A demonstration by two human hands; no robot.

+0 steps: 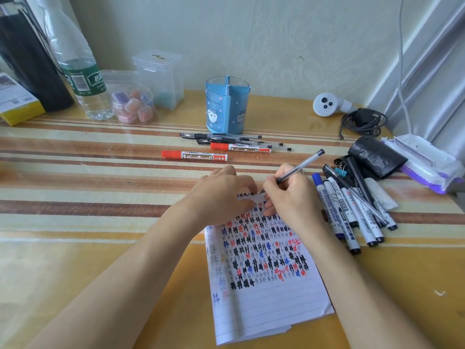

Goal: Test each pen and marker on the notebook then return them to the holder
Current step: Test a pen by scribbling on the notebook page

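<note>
A lined notebook page point(271, 295) covered in black, blue and red marks lies in front of me. My right hand point(289, 195) grips a clear gel pen point(300, 166) with its tip at the page's top edge. My left hand point(221, 192) presses flat on the top of the page. The blue holder point(227, 107) stands behind, with nothing showing above its rim. Two red whiteboard markers point(195, 155) and several black gel pens point(234, 138) lie before it. To the right lies a pile of whiteboard markers and pens point(352, 210).
A water bottle point(80, 69), a jar of coloured cubes point(133, 107) and a clear box point(161, 79) stand at the back left. A white controller point(327, 104), a coiled cable point(362, 122), a black pouch point(377, 154) and a wipes pack point(425, 162) sit at the right.
</note>
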